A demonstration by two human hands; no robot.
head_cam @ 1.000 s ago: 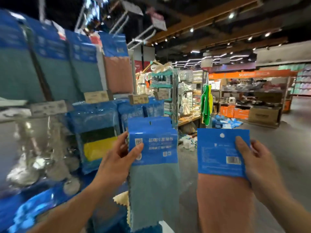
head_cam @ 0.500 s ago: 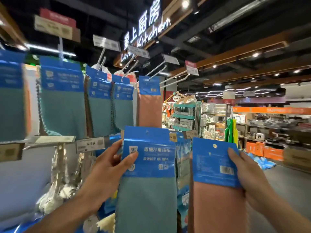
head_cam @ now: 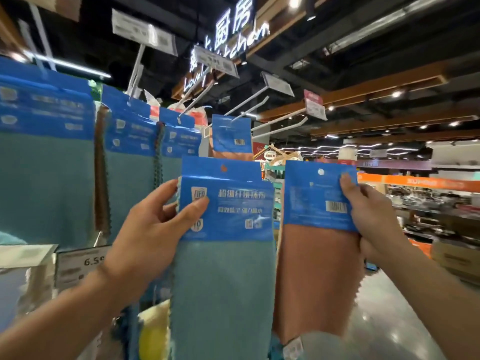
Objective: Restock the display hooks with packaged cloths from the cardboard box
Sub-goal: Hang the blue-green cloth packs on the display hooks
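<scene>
The step in hand looks like the hanging itself: both hands are up at the rack, each with one pack, and neither pack is on a hook yet. The left hand [head_cam: 153, 229] grips a teal cloth pack [head_cam: 223, 281] by the left edge of its blue card, thumb on the printed front and fingers behind. The right hand [head_cam: 374, 222] pinches a pink cloth pack [head_cam: 314, 276] at the right edge of its card, which shows its barcode side. The two packs hang side by side, just below and in front of the rack's top row, the cloths drooping loose under the cards. Each card has a small round hole [head_cam: 224, 168] near its top edge, and the next move depends on it: the hole must meet a hook tip and slide back along the wire. Bare hooks [head_cam: 275, 123] jut out at the upper right, just beside a hung pink pack [head_cam: 232, 136]. Hung teal packs [head_cam: 130, 162] fill the row to the left, so I judge the pink one belongs on the right and the teal one further left. The cloths look soft, with zigzag edges, and would likely swing; the stiffer card is the part to steer by. A price label [head_cam: 80, 263] sits below the teal row. The cardboard box is not clearly in view.
</scene>
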